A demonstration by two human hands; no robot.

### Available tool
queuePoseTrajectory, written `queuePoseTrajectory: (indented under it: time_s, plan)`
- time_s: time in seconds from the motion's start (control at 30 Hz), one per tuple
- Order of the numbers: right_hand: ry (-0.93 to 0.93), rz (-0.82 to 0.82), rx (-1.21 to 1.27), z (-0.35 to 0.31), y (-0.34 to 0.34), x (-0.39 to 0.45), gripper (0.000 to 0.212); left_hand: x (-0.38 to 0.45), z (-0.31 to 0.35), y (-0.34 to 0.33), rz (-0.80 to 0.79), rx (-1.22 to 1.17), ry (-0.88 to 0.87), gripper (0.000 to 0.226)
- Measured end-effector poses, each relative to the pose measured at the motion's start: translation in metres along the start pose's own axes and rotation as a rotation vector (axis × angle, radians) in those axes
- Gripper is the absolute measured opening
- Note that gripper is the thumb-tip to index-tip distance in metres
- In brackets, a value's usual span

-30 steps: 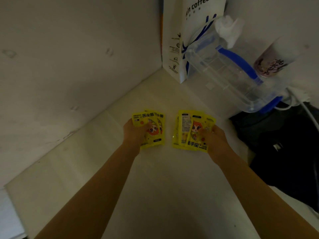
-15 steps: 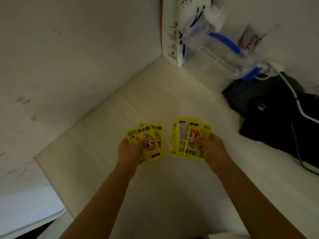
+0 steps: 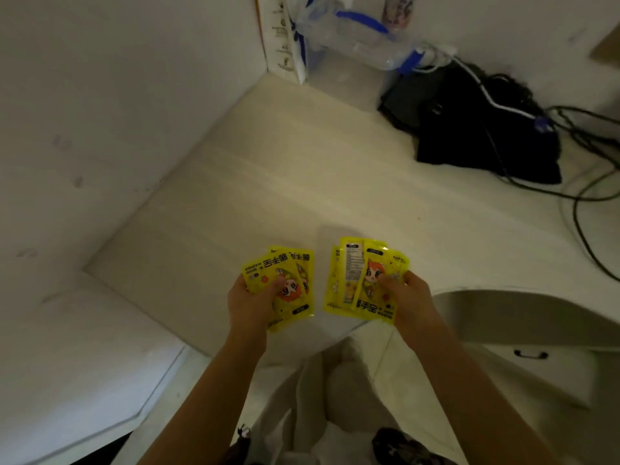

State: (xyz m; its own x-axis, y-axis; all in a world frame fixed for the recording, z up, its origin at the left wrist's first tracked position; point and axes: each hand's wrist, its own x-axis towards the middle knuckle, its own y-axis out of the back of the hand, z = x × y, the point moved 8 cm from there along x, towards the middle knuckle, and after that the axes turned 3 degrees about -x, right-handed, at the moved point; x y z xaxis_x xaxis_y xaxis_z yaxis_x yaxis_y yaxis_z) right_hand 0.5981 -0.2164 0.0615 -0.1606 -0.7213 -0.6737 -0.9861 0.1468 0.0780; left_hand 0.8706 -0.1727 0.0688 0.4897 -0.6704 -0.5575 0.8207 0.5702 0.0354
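Left hand [image 3: 250, 302] pinched left yellow packets [image 3: 285, 273], lower middle of frame, over tabletop [image 3: 302, 162] edge. Right hand [image 3: 411, 297] pinched right yellow packets [image 3: 362, 280] just beside. Long sides ran up-down, tops fanned outward.

L forearm [image 3: 214, 391], R forearm [image 3: 469, 380] bare; pale trousers [image 3: 339, 394]; dark footwear [image 3: 406, 446], blurry.

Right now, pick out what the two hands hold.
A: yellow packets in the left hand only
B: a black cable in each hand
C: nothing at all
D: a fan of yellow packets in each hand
D: the left hand grips one fan of yellow packets and the right hand grips a second fan, both held over the pale desk.
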Motion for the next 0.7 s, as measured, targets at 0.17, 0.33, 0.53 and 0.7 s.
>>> queuePoseTrajectory:
  time_s: [0.17, 0.33, 0.53, 0.7]
  plan:
    - [0.027, 0.076, 0.021, 0.029, 0.045, -0.039, 0.014, -0.032, -0.016, -0.002, -0.059, 0.085, -0.029, 0.025]
    - [0.02, 0.139, 0.102, 0.069, 0.096, -0.074, 0.016, -0.071, -0.031, -0.026, -0.149, 0.149, -0.078, 0.025]
    - [-0.004, 0.265, 0.221, 0.127, 0.187, -0.129, 0.016, -0.129, -0.09, -0.071, -0.265, 0.323, -0.055, 0.031]
    - [-0.087, 0.377, 0.301, 0.2, 0.273, -0.181, 0.017, -0.209, -0.157, -0.112, -0.4, 0.331, 0.013, 0.03]
